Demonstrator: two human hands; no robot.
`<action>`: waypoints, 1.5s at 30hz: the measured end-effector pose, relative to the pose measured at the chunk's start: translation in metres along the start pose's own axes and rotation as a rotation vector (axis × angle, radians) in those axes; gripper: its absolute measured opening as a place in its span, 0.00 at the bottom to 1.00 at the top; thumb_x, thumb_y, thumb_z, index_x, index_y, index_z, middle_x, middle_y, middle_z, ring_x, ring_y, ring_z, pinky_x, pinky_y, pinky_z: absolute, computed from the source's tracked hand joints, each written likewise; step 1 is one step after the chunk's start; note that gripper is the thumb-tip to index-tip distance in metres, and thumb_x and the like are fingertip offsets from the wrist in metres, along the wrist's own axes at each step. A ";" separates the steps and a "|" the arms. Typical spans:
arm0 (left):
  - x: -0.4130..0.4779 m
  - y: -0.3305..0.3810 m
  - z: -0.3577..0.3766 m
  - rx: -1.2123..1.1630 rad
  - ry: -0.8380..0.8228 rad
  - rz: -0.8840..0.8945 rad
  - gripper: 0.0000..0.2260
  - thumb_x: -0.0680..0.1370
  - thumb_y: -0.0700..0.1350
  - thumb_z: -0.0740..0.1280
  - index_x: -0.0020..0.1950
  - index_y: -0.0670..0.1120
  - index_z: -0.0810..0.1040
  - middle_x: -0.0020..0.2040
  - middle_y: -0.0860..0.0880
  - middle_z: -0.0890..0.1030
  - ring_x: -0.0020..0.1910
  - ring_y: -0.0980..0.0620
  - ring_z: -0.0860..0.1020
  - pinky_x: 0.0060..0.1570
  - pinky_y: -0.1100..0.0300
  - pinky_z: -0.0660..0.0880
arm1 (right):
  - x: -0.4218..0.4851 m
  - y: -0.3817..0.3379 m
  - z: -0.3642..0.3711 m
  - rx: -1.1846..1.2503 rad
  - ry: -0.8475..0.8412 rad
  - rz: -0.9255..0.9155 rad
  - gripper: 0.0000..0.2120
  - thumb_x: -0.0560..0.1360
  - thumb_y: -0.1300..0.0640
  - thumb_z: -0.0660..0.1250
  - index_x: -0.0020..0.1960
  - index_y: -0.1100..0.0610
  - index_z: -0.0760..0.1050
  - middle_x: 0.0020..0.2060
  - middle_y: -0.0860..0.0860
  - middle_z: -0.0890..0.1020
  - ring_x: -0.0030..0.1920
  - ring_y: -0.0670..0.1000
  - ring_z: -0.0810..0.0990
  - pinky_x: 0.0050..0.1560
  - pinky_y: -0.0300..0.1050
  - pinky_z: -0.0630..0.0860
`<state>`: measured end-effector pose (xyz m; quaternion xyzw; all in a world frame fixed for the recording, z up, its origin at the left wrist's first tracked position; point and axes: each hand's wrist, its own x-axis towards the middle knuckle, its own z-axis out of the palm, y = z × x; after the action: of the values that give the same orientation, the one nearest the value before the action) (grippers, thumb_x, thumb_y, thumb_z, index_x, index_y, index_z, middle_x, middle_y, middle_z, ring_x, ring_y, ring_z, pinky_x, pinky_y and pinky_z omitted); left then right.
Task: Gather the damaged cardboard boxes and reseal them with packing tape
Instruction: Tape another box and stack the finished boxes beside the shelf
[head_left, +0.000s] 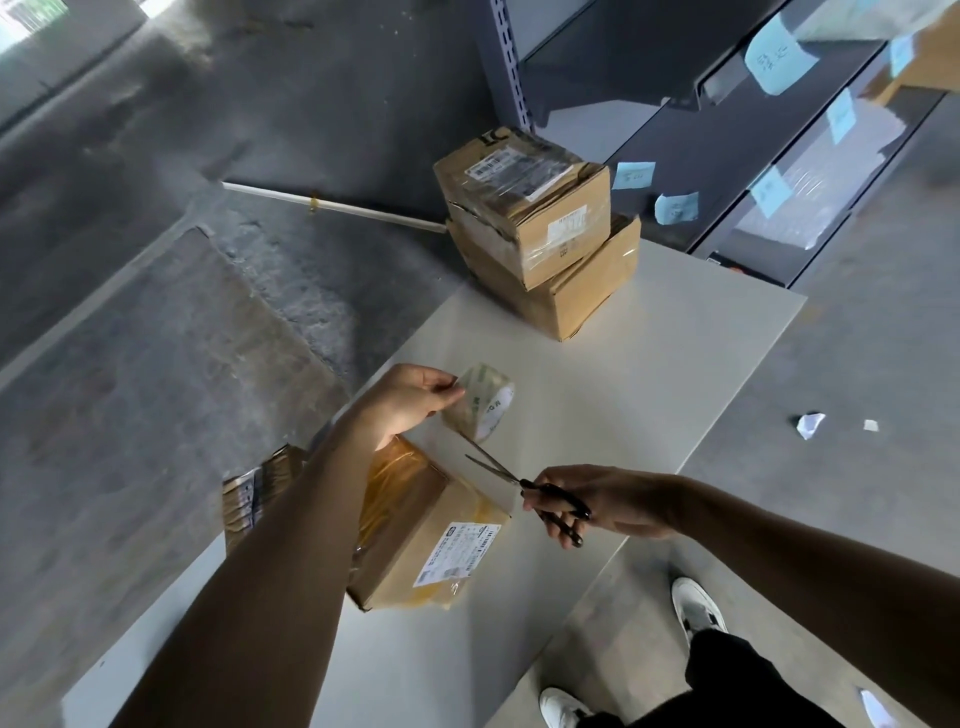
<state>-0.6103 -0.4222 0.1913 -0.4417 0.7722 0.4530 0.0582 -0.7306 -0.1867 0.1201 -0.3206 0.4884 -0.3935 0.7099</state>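
Taping step, cut pending. Left hand (410, 397) pinches tape roll (480, 402) at frame centre, above box (415, 525). Right hand (597, 501) grips scissors (524, 486), blades spread. Next: blades must close across the tape strip.

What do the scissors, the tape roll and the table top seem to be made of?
Scissors: thin grey metal blades, glossy black handles, likely plastic. Tape roll: clear glossy film, with a printed core showing through it. Table: smooth matte off-white board, perhaps laminate; the view leaves it open.
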 end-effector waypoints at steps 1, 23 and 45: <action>-0.001 0.001 0.000 0.000 0.003 0.001 0.15 0.77 0.45 0.72 0.63 0.45 0.81 0.53 0.53 0.84 0.54 0.56 0.81 0.54 0.62 0.77 | 0.001 -0.001 0.001 -0.001 -0.001 0.003 0.32 0.74 0.40 0.69 0.62 0.68 0.72 0.42 0.55 0.79 0.42 0.55 0.77 0.46 0.48 0.73; -0.004 0.007 0.001 -0.030 -0.010 -0.021 0.16 0.76 0.44 0.73 0.63 0.42 0.80 0.56 0.50 0.84 0.55 0.56 0.81 0.63 0.58 0.74 | 0.027 -0.022 0.017 0.045 -0.001 0.046 0.15 0.80 0.45 0.66 0.50 0.58 0.76 0.38 0.54 0.77 0.40 0.53 0.75 0.40 0.43 0.74; -0.005 -0.001 -0.003 0.012 0.041 -0.016 0.15 0.76 0.48 0.72 0.62 0.47 0.82 0.54 0.53 0.85 0.57 0.52 0.81 0.62 0.53 0.76 | 0.036 -0.025 0.005 -0.040 0.056 0.068 0.07 0.76 0.55 0.73 0.52 0.56 0.81 0.44 0.56 0.79 0.39 0.49 0.74 0.39 0.40 0.76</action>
<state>-0.6055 -0.4216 0.1952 -0.4567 0.7725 0.4386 0.0485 -0.7241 -0.2299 0.1269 -0.3069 0.5264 -0.3682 0.7023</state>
